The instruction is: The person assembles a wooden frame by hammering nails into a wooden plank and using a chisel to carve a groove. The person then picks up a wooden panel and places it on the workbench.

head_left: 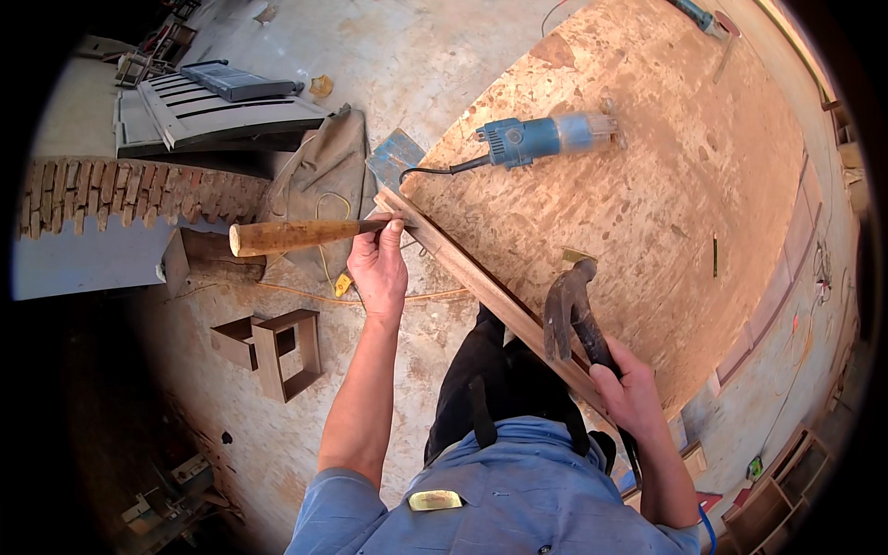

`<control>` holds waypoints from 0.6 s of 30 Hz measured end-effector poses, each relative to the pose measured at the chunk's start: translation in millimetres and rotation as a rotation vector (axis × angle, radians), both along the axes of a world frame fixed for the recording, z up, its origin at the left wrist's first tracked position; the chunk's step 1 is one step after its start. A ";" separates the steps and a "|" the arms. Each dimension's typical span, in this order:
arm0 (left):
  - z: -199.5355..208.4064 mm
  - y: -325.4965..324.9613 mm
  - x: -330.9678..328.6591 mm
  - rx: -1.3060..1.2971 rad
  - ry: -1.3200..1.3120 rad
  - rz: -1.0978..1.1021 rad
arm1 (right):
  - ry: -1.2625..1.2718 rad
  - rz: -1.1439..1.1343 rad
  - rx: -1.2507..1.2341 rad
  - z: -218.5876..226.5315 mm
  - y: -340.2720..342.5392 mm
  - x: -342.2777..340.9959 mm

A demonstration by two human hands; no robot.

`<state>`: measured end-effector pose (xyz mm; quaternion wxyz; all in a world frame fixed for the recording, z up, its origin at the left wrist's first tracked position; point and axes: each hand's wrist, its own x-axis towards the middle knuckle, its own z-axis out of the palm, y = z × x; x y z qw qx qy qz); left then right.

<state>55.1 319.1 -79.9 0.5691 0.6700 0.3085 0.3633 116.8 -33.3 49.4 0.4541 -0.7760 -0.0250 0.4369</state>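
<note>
My left hand (377, 275) is closed around the blade end of a chisel (294, 238), whose thick wooden handle sticks out to the left. The blade's tip meets the edge of a long wooden board (499, 294) lying slantwise along the near edge of the worktable. My fingers hide part of the blade. In my right hand (633, 388) is a hammer (572, 310) with a dark, curved head, gripped by its dark handle. The hammer head hangs over the board, apart from the chisel. Just beyond it, a small brass-coloured plate (579, 253) lies on the table.
A blue corded power tool (546, 139) lies on the dusty worktable (666, 199), its cable running over the left edge. A pencil-like stick (715, 255) is to the right. On the floor are open wooden boxes (289, 356), a yellow cord's plug (343, 283) and a brown cloth (324, 166).
</note>
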 end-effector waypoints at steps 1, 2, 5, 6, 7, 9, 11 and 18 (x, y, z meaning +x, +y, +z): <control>0.3 0.0 -0.2 0.000 0.004 0.001 | -0.005 -0.001 0.009 -0.5 -0.2 -0.2; 0.6 0.0 -0.1 0.000 0.008 0.001 | -0.007 -0.001 0.014 -1.0 -0.4 -0.2; 3.9 -2.7 1.7 0.079 0.053 0.003 | -0.009 0.002 0.016 -2.2 -0.7 0.4; 5.8 -3.7 2.2 0.110 0.077 0.004 | -0.010 0.005 0.010 -2.2 -0.5 0.9; 7.9 -4.7 2.8 0.140 0.101 0.005 | -0.011 0.008 0.004 -2.0 -0.3 1.6; 8.5 -5.5 2.8 0.189 0.131 0.012 | -0.015 0.014 0.005 -2.3 0.3 2.7; 6.8 -5.5 3.9 0.223 0.143 0.022 | -0.020 0.018 0.016 -2.8 0.5 3.9; 9.3 -8.2 4.2 0.316 0.230 0.033 | -0.080 0.053 0.036 -0.1 4.6 10.5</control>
